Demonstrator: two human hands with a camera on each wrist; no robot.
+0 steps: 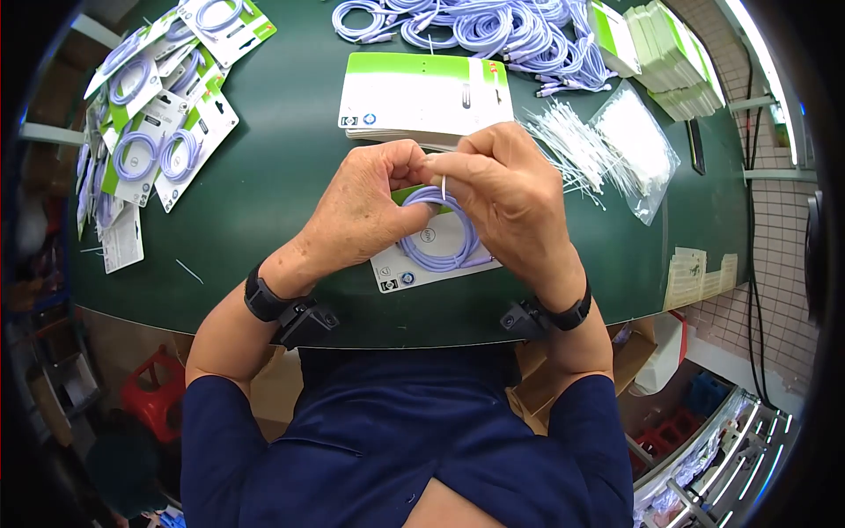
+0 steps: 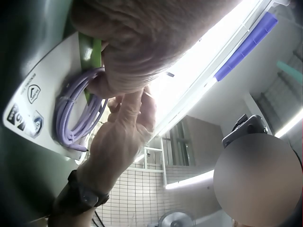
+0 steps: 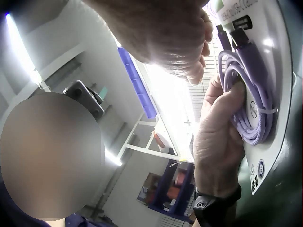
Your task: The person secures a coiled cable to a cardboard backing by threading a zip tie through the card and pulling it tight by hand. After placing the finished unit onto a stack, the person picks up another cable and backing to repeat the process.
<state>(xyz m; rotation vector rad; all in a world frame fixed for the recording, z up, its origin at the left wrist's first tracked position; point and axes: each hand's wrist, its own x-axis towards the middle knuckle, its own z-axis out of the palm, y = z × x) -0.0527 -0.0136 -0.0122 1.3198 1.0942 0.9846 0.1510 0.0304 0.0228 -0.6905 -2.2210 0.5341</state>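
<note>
A coiled lilac cable (image 1: 459,257) lies on a white and green backing card (image 1: 392,275), just above the table's near edge. My left hand (image 1: 356,207) grips the coil and card from the left, its thumb (image 3: 232,100) pressed inside the loops. From the other side my right hand (image 1: 519,194) pinches a thin white cable tie (image 1: 444,187) at the coil's upper part, fingertips meeting those of the left hand. The right wrist view shows the cable's plug (image 3: 239,37) against the card and another white tie (image 3: 270,111) round the coil's side.
Beyond the hands stands a stack of backing cards (image 1: 422,92). Loose white ties (image 1: 572,145) and a plastic bag of them (image 1: 642,145) lie to the right. More lilac cables (image 1: 502,31) are heaped at the back, card stacks (image 1: 669,57) far right, carded cables (image 1: 136,158) piled left.
</note>
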